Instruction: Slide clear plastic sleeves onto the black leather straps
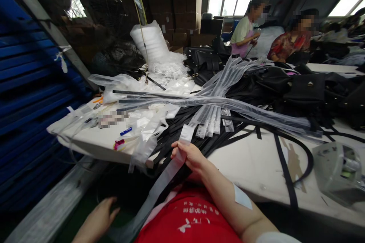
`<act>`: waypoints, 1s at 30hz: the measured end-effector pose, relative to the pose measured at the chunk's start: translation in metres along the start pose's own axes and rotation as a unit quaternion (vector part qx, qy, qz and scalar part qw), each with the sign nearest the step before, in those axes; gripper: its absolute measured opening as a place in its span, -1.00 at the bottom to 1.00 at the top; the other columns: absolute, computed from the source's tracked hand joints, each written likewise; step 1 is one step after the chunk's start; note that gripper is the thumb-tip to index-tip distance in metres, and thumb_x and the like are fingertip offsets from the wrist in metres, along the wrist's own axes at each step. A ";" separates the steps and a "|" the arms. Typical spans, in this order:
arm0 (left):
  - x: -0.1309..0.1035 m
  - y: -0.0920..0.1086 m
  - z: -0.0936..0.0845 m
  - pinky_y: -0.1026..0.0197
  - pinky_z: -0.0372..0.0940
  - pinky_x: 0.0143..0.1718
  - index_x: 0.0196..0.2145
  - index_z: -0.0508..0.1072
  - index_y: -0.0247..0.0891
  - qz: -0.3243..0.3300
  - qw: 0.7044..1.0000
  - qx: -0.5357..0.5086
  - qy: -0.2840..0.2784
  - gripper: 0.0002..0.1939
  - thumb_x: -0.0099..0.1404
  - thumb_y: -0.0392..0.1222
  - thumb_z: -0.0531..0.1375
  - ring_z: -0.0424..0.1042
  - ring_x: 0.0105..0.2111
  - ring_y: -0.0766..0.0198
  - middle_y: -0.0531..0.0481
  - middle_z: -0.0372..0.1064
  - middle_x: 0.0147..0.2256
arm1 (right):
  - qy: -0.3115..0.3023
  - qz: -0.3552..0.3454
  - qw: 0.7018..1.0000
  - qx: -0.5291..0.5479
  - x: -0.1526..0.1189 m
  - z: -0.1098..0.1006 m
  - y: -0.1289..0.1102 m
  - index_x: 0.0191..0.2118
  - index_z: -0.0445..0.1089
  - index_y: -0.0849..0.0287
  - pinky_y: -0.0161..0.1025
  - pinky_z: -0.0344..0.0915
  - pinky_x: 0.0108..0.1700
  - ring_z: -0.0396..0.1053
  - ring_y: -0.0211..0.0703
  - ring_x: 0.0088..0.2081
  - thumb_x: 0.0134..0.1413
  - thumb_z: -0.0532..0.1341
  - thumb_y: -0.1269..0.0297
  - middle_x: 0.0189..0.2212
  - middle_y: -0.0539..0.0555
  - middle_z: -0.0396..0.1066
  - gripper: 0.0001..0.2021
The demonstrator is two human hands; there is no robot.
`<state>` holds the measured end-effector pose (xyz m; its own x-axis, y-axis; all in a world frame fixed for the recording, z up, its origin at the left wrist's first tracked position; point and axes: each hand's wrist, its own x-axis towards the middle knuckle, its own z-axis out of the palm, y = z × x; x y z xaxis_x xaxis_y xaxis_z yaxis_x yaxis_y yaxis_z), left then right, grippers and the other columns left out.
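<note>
My right hand (pixel 191 156) pinches a long, narrow clear plastic sleeve (pixel 167 178) near its top end, at the table's front edge. The sleeve hangs down to the lower left, across the front of my red apron. Low on the left, my left hand (pixel 98 218) is apart from the table, with thumb and fingers spread and nothing seen in it. Beyond my right hand lie black straps (pixel 182 119) in a loose pile. Several clear-sleeved straps (pixel 209 117) cross over the pile.
Black bags (pixel 303 87) cover the table's right rear. A grey tape dispenser (pixel 336 169) stands at the right. Plastic bags (pixel 149 121), a blue marker (pixel 126 131) and bubble wrap (pixel 149 41) are on the left. Two people (pixel 293 40) work across the table; blue panels (pixel 28 95) stand at left.
</note>
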<state>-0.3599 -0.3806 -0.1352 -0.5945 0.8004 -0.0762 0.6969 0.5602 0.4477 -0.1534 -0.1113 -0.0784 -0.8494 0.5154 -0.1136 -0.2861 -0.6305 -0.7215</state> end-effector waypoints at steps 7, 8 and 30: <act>0.057 0.172 -0.019 0.10 0.35 -0.05 -0.18 0.54 -0.22 0.188 0.929 -0.304 -0.094 -0.63 0.26 0.07 0.13 0.46 -0.13 0.08 -0.12 0.51 -0.14 | -0.089 0.067 0.979 -0.169 -0.036 0.010 0.008 -0.31 0.50 0.26 -0.24 0.33 -0.16 0.44 -0.18 -0.35 0.02 0.26 -0.07 -0.41 0.07 0.51 -0.59; 0.060 0.192 -0.017 0.13 0.36 -0.11 -0.27 0.54 -0.24 0.186 0.922 -0.330 -0.084 -0.68 0.25 0.05 0.15 0.47 -0.20 0.10 -0.11 0.52 -0.20 | -0.076 0.058 0.976 -0.195 -0.041 0.007 0.008 -0.32 0.50 0.25 -0.23 0.33 -0.17 0.44 -0.18 -0.35 0.02 0.25 -0.08 -0.41 0.06 0.51 -0.59; 0.062 0.233 0.023 0.29 0.23 -0.50 -0.48 0.46 -0.28 0.131 0.898 -0.384 -0.169 -0.53 0.30 0.17 0.07 0.35 -0.58 0.27 0.04 0.40 -0.62 | 0.177 -0.043 0.944 -0.274 -0.064 -0.027 -0.036 -0.50 0.47 0.24 -0.39 0.25 -0.58 0.39 -0.27 -0.60 -0.20 0.39 0.04 -0.59 0.05 0.49 -0.69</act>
<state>-0.2256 -0.1960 -0.0559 -0.2038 0.9751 -0.0872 0.2350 0.1352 0.9625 -0.0767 -0.1062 -0.0640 -0.6047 0.7735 -0.1897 0.0071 -0.2329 -0.9725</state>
